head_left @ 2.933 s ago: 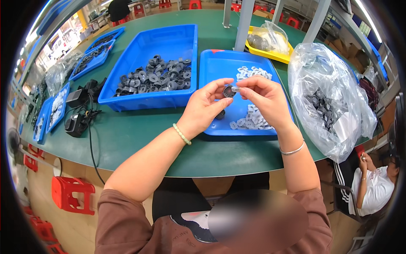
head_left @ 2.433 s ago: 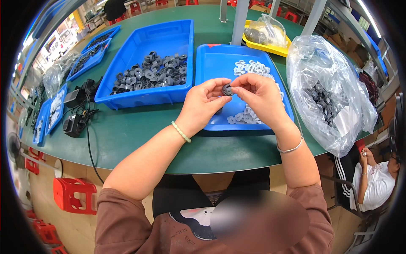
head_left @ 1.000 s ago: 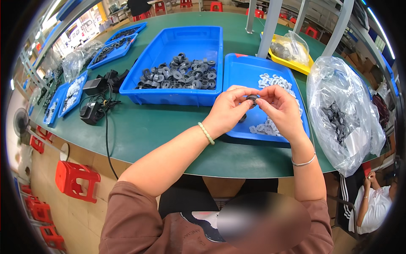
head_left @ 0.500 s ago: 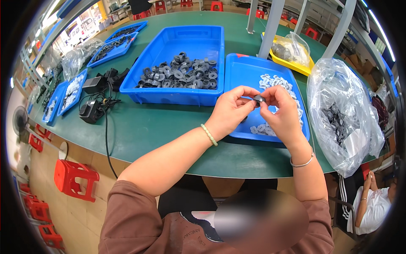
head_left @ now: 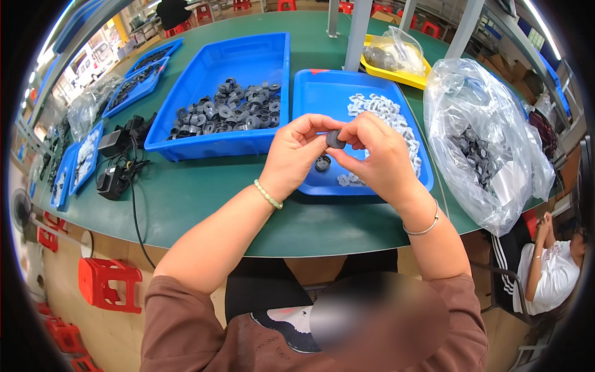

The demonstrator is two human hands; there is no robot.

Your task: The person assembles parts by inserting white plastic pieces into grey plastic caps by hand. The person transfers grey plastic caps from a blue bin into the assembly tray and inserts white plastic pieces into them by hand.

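Observation:
My left hand (head_left: 296, 156) and my right hand (head_left: 376, 158) meet over the small blue tray (head_left: 322, 99), and together they pinch a small dark grey round part (head_left: 335, 139) between their fingertips. Another dark round part (head_left: 322, 163) lies on the tray floor just below the hands. A heap of small white plastic pieces (head_left: 390, 118) fills the tray's right side. To the left stands a larger blue tray (head_left: 214, 68) holding several dark grey round parts (head_left: 229, 113).
A clear plastic bag (head_left: 486, 139) of dark parts sits at the right. A yellow tray (head_left: 400, 71) with a bag lies behind. Black adapters with cables (head_left: 118, 158) and more blue trays (head_left: 139, 84) lie left. Another person (head_left: 551, 266) sits at lower right. Red stools (head_left: 108, 282) stand below the green table (head_left: 204, 198).
The view has shifted slightly; both hands stay together over the small blue tray, still working the dark round part between the fingertips. Nothing else has moved.

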